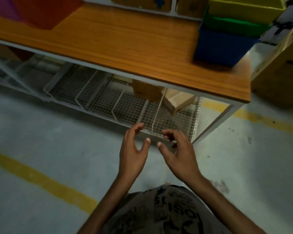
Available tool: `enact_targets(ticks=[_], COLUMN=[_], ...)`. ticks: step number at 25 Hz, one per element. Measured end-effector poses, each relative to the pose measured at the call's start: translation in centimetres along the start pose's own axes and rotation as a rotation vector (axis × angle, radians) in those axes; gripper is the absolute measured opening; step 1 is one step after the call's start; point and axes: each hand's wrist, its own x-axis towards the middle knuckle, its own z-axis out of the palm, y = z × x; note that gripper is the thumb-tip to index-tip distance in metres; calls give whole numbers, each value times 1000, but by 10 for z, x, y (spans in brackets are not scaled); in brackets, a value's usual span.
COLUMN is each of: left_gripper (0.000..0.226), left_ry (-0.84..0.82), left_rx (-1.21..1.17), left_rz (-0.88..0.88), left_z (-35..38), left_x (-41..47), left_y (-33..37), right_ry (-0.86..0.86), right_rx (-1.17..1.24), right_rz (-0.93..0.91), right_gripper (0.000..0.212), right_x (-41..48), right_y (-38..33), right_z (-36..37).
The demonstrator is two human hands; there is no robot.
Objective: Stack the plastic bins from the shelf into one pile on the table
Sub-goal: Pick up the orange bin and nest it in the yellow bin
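A pile of three nested bins stands at the right end of the wooden table (125, 44): a yellow bin (243, 9) on top, a green bin (232, 26) under it, a blue bin (222, 46) at the bottom. At the far left of the table sit an orange bin (46, 12) and a purple bin (3, 7), both cut off by the frame edge. My left hand (134, 149) and my right hand (178, 152) hover empty in front of the table, low, fingers apart, close to each other.
A white wire rack (108, 98) with dividers runs under the table, with cardboard boxes (159, 95) on it. A large cardboard box (281, 68) stands to the right. Yellow lines mark the grey floor (41, 132).
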Motion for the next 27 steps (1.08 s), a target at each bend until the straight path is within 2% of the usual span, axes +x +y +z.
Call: enact_targets(ticks=[5, 11, 15, 20, 27], left_gripper=[60, 57, 42, 33, 40], left_ry=[109, 207, 289, 348, 406], left_rx=[-14, 59, 12, -178, -169], left_rz=[-42, -106, -210, -355, -272], left_z=[-83, -227, -305, -369, -456], left_x=[-23, -30, -22, 12, 114], left_y=[-52, -119, -152, -181, -205], right_ry=[-61, -148, -241, -301, -305], right_rx=[-34, 175, 309, 361, 396], right_rz=[-101, 12, 54, 3, -22], right_gripper=[34, 30, 25, 21, 22], right_x=[-21, -32, -16, 20, 119], right_y=[-37, -110, -163, -209, -251], right_z=[83, 220, 292, 355, 446])
